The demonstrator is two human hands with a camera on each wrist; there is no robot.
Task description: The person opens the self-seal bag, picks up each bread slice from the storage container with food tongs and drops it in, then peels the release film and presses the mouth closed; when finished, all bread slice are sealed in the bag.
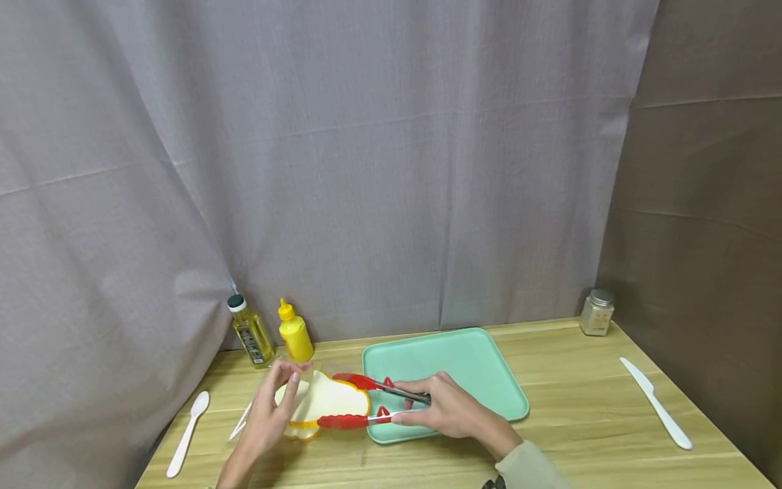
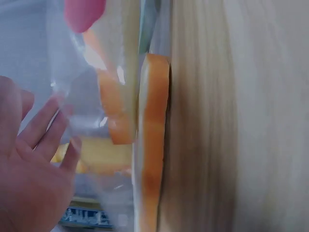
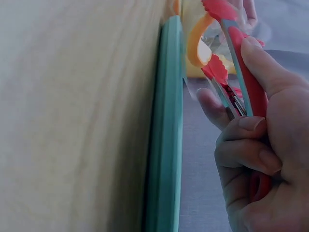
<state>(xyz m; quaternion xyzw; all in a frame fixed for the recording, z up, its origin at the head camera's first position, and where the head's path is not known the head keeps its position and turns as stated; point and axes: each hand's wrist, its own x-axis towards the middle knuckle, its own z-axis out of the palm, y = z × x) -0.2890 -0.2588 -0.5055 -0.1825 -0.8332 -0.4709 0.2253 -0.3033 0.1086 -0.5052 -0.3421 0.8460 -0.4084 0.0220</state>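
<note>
My right hand (image 1: 452, 407) grips a pair of tongs (image 1: 344, 422) with red tips, its fingers curled round the handles in the right wrist view. The tong tips straddle a bread slice (image 1: 336, 399), white with an orange crust. Below it, a second bread slice (image 2: 153, 130) lies on the table in the left wrist view. Clear plastic film (image 2: 87, 108) hangs around the upper slice. Beside that film is my left hand (image 1: 273, 401), fingers extended, with fingertips (image 2: 55, 101) right at the plastic and the thumb apart from them.
Under the tongs lies a green tray (image 1: 452, 346). An oil bottle (image 1: 253, 336) and a yellow squeeze bottle (image 1: 296, 338) stand at the back left, a seasoning jar (image 1: 597, 312) at the back right. A white spoon (image 1: 188, 435) lies left, a white knife (image 1: 656, 404) right.
</note>
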